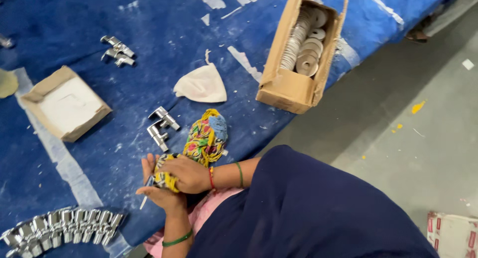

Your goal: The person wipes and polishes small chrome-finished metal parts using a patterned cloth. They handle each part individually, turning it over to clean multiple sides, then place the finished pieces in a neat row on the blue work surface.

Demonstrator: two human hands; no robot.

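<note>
**Small chrome part held over the bench edge, cloth loose around it**

The bench [149, 19], covered in blue fabric, is the landmark here; its front edge runs diagonally, and both hands work just at that edge, partly beyond it, above the person's lap.

On the bench, far from the hands, an open cardboard box [294, 64] of round metal discs lies on its side close to the edge. I think a knock could push it to the floor. Further in lies a shallow cardboard tray [67, 103] with a white inside.

At the near edge of the bench, a row of chrome fittings [64, 230] lies tightly together; a sleeve could sweep some off.

The colourful cloth [204, 138] trails from the bench into the hands. The right hand [189, 174] has its fingers closed over the cloth. The left hand [162, 191] cups below, its fingers curled around a small chrome piece [148, 184] wrapped in the cloth. The piece is mostly hidden. If the grip slips on the smooth metal, it may fall to the lap or floor.
</note>
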